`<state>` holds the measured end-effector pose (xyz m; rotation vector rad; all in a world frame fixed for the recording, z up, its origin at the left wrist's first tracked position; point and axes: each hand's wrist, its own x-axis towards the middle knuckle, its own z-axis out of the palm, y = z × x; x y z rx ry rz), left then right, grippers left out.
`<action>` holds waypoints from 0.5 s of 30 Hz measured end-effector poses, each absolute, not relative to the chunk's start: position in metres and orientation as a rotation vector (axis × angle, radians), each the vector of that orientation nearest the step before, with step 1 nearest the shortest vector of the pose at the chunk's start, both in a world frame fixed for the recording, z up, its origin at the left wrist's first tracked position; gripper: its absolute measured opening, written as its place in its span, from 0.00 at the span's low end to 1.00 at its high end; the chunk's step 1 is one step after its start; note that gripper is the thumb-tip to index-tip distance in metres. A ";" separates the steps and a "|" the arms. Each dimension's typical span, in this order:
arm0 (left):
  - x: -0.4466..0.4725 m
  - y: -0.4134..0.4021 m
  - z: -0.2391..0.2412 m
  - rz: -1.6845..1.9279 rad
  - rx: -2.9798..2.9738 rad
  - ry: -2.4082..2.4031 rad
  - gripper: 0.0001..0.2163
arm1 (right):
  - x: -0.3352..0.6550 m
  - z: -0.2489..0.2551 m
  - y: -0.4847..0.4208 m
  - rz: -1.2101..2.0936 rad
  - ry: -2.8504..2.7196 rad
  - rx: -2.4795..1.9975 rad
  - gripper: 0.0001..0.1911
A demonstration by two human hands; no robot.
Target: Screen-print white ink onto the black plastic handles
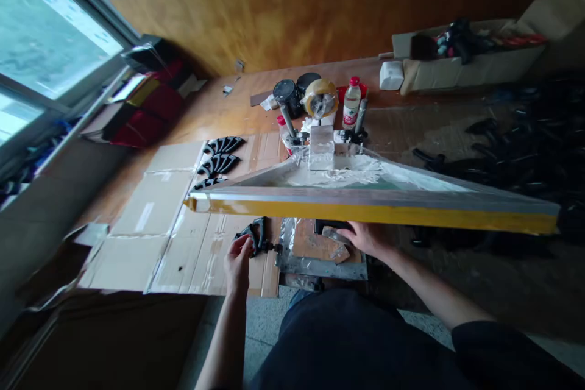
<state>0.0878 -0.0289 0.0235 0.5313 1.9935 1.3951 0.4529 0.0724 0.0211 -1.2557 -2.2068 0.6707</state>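
My left hand (238, 261) pinches a black curved plastic part (260, 233) just above the cardboard, with another dark curved piece close by it. My right hand (368, 239) reaches under the front edge of a raised screen-printing frame (375, 210), its fingertips at the right end of a black part (329, 226) on a small work plate (320, 265). Part of that hand is hidden by the frame. White paste smears the screen, and a squeegee-like flat block (322, 147) stands on it. Small flat blocks (339, 252) lie on the plate, near my right fingers.
Rows of black curved parts (223, 145) lie on a flat cardboard sheet (137, 219) at left. Behind the frame stand a tape roll (320, 97), a red-capped bottle (351, 102) and dark cans (287, 95). A dark heap of parts (493, 158) covers the right side, below an open carton (475, 70).
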 end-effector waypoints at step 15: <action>0.103 -0.007 0.023 1.344 0.651 1.839 0.19 | 0.565 0.013 0.109 0.435 -1.574 -2.097 0.17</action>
